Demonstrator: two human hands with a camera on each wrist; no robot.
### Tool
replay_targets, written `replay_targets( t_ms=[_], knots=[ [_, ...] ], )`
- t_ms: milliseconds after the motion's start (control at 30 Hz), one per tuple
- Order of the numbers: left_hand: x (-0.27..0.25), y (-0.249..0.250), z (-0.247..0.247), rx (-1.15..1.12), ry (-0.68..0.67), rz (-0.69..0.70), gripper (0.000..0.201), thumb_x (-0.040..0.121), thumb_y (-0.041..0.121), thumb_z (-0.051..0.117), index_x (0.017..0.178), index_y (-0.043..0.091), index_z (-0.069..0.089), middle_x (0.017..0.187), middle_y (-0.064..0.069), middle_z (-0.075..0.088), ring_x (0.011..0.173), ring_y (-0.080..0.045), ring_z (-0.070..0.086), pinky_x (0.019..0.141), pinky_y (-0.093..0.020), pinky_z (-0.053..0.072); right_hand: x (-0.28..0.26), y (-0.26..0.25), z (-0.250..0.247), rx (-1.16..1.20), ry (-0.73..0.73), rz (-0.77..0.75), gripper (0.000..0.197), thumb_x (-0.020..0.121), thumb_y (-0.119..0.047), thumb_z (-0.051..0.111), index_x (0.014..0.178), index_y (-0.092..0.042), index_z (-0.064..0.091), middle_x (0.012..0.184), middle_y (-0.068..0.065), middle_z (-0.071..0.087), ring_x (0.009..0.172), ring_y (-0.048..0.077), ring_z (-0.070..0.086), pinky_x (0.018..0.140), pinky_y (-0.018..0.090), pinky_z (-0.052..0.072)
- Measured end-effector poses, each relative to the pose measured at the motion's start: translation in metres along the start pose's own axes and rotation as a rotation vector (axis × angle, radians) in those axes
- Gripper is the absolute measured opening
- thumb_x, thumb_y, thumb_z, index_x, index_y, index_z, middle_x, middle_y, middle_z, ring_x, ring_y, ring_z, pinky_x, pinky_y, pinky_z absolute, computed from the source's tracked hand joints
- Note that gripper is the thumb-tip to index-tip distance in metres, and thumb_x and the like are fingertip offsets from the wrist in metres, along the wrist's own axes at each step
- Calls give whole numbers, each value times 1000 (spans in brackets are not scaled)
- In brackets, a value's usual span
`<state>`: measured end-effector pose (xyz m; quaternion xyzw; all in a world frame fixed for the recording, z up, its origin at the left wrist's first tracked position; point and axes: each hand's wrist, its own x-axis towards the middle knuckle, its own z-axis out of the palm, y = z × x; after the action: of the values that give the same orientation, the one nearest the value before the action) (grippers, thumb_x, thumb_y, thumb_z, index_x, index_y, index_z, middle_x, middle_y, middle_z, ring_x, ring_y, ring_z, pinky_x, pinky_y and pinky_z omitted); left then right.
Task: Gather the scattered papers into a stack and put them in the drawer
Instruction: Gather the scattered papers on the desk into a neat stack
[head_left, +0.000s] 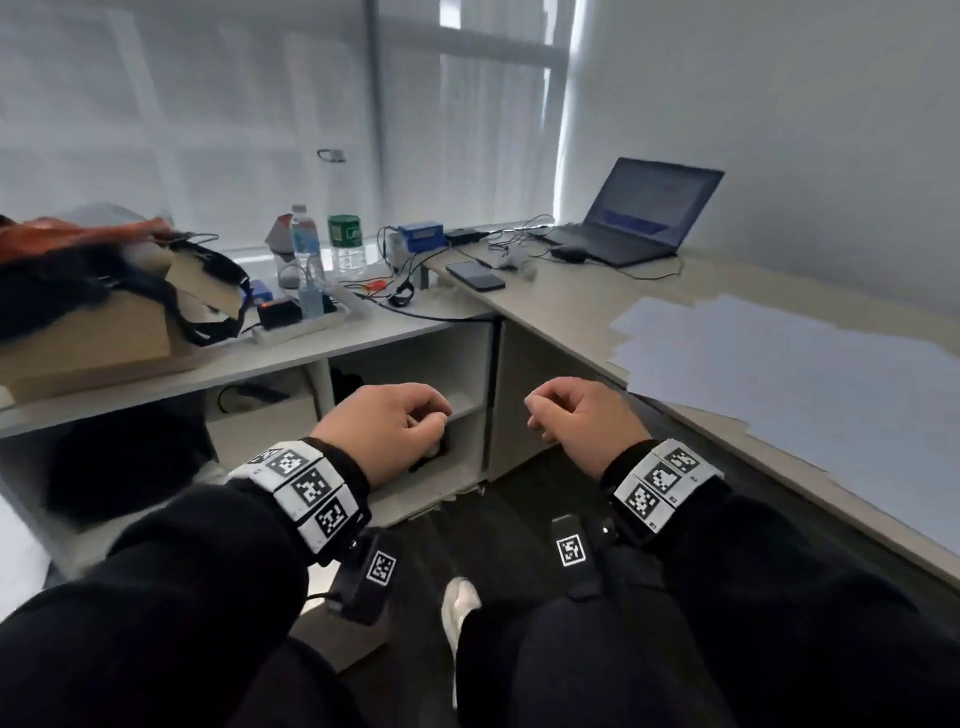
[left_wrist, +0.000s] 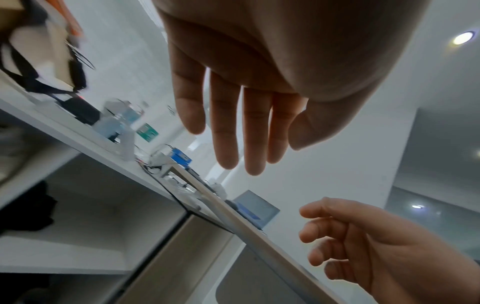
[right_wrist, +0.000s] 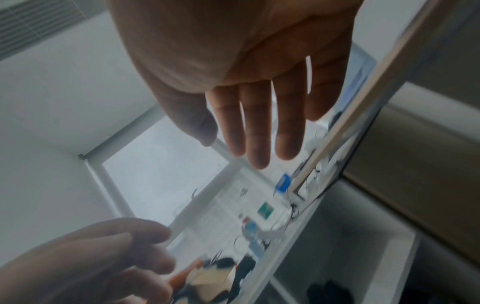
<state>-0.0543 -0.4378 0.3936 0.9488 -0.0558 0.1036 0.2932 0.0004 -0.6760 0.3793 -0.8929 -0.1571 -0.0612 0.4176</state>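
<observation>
Both hands hang in front of the person over the floor, below the tabletop (head_left: 582, 312) edge. The left hand (head_left: 384, 431) and the right hand (head_left: 582, 421) are loosely curled and hold nothing, probably because no sheet has been reached for yet. The papers (head_left: 789, 374) lie overlapping on the tabletop to the right, well apart from both hands; their far side runs out of view. I can't make out any drawer: only open shelves (head_left: 415, 410) show below.

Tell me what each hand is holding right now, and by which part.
Nothing. The left hand and right hand hang loosely curled and empty; the papers lie untouched on the desk.
</observation>
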Motion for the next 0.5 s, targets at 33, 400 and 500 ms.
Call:
replay_targets(
  t_ms=[33,400,500],
  knots=[
    [6,13,7,-14,-7,35,11,88,33,58,87,39,68,63,23,65,64,6,60,65,-17,44,-10,4,-15,-20,30,14,22,82,-50,52,81,-34,67,76,-8,74,73,10,70,81,41,57],
    [50,140,114,-166,-210,334,15,87,34,59,94,37,71,80,20,67,79,3,61,77,-23,49,-132,77,-157,-281,318,330,17,87,-42,56,87,-33,70,84,-18,71,82,-3,63,80,24,52],
    [55,159,141,-178,-272,408,12,87,32,60,92,38,70,85,24,64,80,5,57,76,-19,42,-166,99,-175,-405,364,385,21,86,-44,53,93,-33,70,96,-21,68,95,-1,60,89,28,50]
  ],
)
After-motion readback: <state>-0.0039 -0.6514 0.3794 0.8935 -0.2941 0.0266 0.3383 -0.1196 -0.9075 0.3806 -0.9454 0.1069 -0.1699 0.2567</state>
